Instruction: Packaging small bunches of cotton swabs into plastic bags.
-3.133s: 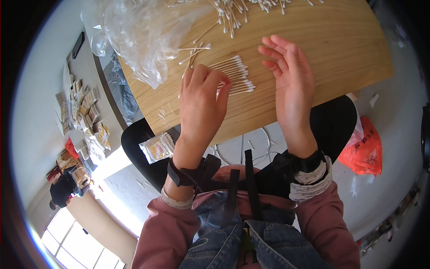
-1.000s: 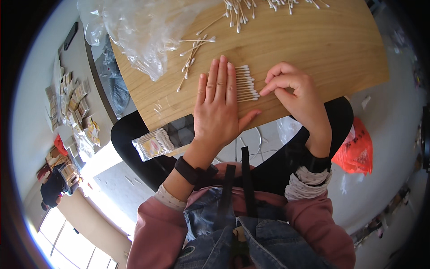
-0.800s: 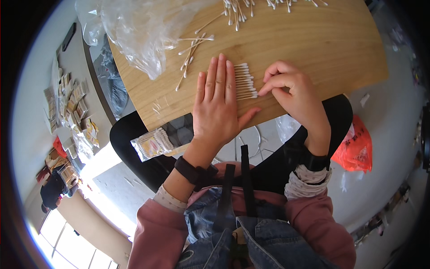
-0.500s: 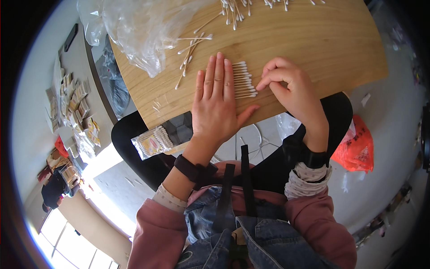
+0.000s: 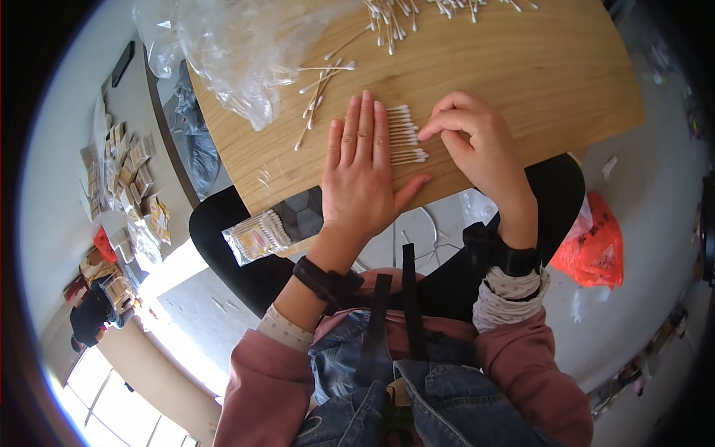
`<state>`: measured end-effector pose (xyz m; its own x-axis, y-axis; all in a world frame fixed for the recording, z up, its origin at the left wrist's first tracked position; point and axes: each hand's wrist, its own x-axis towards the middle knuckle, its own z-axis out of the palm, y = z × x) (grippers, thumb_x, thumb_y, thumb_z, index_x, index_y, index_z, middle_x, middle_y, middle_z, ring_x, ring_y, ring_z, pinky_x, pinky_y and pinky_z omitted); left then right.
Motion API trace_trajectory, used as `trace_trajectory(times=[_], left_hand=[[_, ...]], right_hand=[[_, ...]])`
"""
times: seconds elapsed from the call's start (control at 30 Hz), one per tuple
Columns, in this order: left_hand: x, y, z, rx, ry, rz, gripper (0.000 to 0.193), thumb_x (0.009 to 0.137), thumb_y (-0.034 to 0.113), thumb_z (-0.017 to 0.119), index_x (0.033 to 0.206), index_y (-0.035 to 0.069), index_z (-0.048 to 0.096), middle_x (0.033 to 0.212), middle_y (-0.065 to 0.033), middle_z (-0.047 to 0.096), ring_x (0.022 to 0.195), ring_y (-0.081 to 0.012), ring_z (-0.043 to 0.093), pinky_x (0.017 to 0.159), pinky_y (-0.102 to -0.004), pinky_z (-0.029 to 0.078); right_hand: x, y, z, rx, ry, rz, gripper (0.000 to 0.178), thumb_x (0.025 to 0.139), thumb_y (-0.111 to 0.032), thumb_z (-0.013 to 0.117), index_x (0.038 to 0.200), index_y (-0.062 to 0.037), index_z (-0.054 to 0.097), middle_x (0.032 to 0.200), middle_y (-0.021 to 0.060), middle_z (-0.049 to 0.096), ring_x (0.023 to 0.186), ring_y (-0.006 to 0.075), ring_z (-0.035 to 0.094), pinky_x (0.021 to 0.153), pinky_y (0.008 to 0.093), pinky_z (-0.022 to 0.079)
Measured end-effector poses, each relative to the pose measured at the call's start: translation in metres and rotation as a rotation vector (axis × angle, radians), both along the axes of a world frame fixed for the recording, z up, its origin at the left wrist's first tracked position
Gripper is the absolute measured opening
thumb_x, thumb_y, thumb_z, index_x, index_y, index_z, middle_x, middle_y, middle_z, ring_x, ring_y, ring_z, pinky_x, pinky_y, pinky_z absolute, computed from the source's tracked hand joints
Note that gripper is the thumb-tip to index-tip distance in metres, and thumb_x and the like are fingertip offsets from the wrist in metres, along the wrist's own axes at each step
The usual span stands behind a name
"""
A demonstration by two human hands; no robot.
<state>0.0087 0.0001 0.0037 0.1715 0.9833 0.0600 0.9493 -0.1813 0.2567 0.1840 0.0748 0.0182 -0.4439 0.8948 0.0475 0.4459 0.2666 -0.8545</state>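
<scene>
My left hand (image 5: 357, 167) lies flat on a row of cotton swabs (image 5: 404, 135), fingers stretched out and thumb apart. The swabs' white tips stick out in an even line to the right of the palm; their other ends are hidden beneath it. At that line of tips is my right hand (image 5: 477, 141), its fingers bent in and closed, a fingertip meeting one swab's end. I cannot make out whether anything is pinched there. Several loose swabs (image 5: 319, 97) lie crossed beyond my left fingers.
A heap of swabs (image 5: 391, 18) covers the table's far edge. Clear plastic bags (image 5: 231, 59) spread over the far left of the wooden table (image 5: 536, 82). A swab packet (image 5: 257, 237) lies by my left wrist. On the floor are a red bag (image 5: 592, 246) and many packets (image 5: 130, 167).
My right hand has shifted slightly left, so its fingertip now meets the swab tips. My left hand stays flat on the row.
</scene>
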Motion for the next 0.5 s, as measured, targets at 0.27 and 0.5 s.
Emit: trace_trajectory(times=[0.27, 0.5], left_hand=[[-0.0002, -0.0002, 0.0002, -0.010, 0.006, 0.005, 0.098, 0.085, 0.063, 0.054, 0.146, -0.009, 0.029, 0.155, -0.0222, 0.027, 0.147, -0.0332, 0.021, 0.119, -0.0451, 0.015], [-0.0003, 0.0002, 0.0001, -0.009, 0.006, 0.006, 0.098, 0.085, 0.063, 0.054, 0.146, -0.009, 0.029, 0.155, -0.0220, 0.027, 0.147, -0.0327, 0.021, 0.119, -0.0449, 0.014]], right_hand=[[-0.0011, 0.0005, 0.0013, 0.000, -0.034, 0.023, 0.019, 0.078, 0.010, 0.056, 0.082, -0.0020, 0.070, 0.089, 0.0076, 0.060, 0.085, 0.0215, 0.061, 0.073, 0.0288, 0.048], [-0.0007, 0.0005, 0.0002, 0.060, -0.073, 0.055, 0.020, 0.078, 0.010, 0.055, 0.081, -0.0021, 0.070, 0.090, 0.0075, 0.060, 0.085, 0.0215, 0.061, 0.073, 0.0288, 0.048]])
